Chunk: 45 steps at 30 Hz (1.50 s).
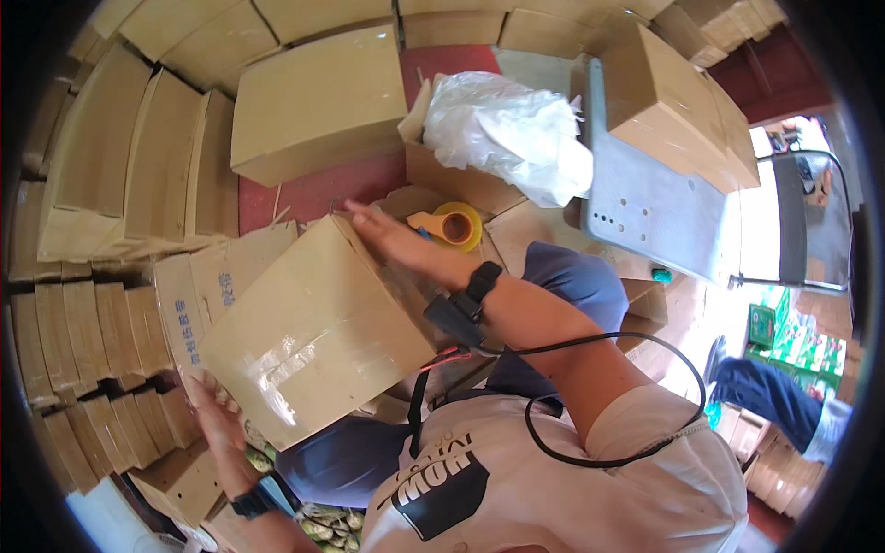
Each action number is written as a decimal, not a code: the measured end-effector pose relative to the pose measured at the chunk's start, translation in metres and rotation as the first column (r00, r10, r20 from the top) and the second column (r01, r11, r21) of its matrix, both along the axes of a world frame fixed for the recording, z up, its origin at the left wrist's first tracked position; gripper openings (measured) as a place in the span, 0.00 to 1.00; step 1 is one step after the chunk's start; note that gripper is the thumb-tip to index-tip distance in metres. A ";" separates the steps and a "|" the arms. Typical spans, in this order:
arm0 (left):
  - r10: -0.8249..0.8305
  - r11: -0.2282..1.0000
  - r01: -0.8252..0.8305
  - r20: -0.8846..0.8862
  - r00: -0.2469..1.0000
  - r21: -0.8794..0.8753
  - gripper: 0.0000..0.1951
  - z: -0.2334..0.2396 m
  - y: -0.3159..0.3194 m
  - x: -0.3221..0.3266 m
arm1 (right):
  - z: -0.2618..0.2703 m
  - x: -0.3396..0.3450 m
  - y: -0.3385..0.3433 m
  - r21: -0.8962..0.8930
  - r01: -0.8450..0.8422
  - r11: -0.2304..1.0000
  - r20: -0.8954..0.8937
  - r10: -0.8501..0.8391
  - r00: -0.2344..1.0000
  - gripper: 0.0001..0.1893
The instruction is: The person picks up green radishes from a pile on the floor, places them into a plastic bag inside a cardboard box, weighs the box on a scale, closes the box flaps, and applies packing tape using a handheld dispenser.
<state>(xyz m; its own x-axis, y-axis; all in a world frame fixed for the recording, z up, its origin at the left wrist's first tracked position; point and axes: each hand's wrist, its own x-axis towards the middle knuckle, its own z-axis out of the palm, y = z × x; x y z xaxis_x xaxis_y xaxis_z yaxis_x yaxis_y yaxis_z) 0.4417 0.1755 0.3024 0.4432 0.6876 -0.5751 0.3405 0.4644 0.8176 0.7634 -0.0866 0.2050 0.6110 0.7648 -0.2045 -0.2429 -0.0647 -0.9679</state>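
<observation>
A taped cardboard box (pixel 311 325) sits tilted between my hands, close to my knees. My right hand (pixel 394 242) lies flat along its right side, fingertips at the far corner. At its near left edge is my left hand (pixel 218 418), fingers partly hidden behind the carton. Clear tape shines on the box's top face. Just beyond my right wrist, a tape dispenser with a yellow tape roll (pixel 453 227) rests among cardboard. Under the box's left side shows a larger cardboard piece (pixel 181 311) with blue writing.
Stacked cartons (pixel 97 339) line the left side. A closed carton (pixel 318 104) stands ahead, beside an open box (pixel 456 173) with clear plastic bags (pixel 505 131). A grey plastic stool (pixel 657 200) carries more cartons (pixel 681 110). Another person's leg (pixel 764 401) is at right, near green boxes (pixel 795 345).
</observation>
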 end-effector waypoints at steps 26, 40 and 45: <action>-0.314 0.935 0.164 0.525 0.791 0.313 0.38 0.235 -0.178 0.075 | 0.303 -0.077 -0.242 0.517 0.425 0.743 0.242 -0.603 0.760 0.31; -0.755 0.511 0.830 0.579 0.308 0.223 0.27 0.180 -0.480 0.356 | 0.260 -0.057 -0.529 0.291 0.922 0.256 -0.277 -0.900 0.338 0.38; -0.756 0.409 0.905 0.598 0.265 0.116 0.25 0.113 -0.571 0.428 | 0.221 -0.026 -0.602 0.272 0.942 0.197 -0.337 -0.897 0.285 0.38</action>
